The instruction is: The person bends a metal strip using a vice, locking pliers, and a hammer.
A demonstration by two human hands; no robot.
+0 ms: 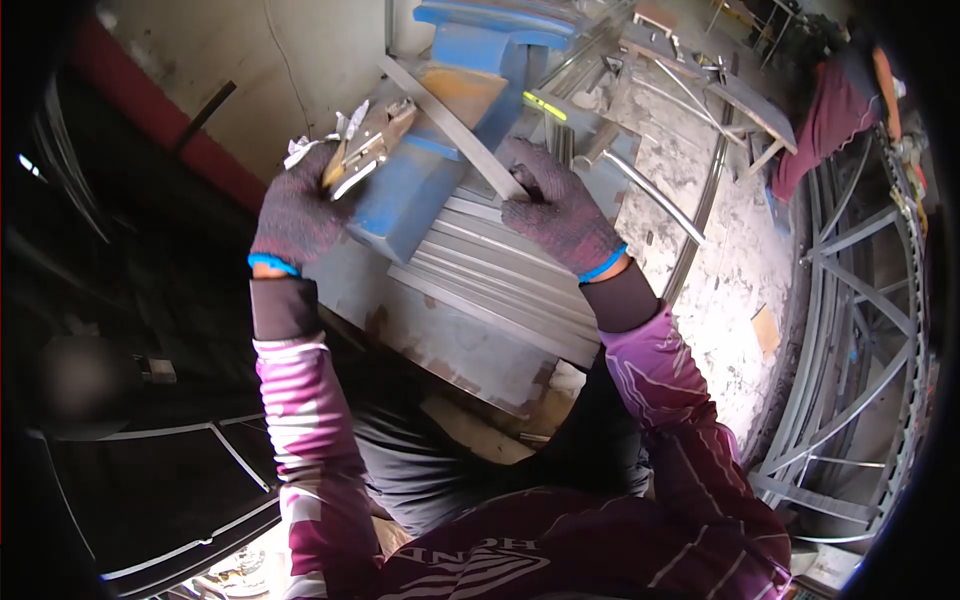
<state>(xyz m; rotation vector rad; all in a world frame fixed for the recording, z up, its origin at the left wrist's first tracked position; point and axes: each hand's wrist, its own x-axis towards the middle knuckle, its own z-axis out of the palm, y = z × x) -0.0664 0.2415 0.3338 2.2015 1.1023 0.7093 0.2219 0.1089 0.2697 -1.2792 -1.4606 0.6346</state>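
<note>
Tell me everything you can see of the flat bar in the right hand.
The flat bar is a long, straight, narrow strip, plain dull grey and apparently metal. Its near end sits in the gloved right hand, fingers closed around it; the far end points up and to the left in the view. It crosses in front of the blue vise; whether they touch, I can't tell. No bend is visible.
</note>
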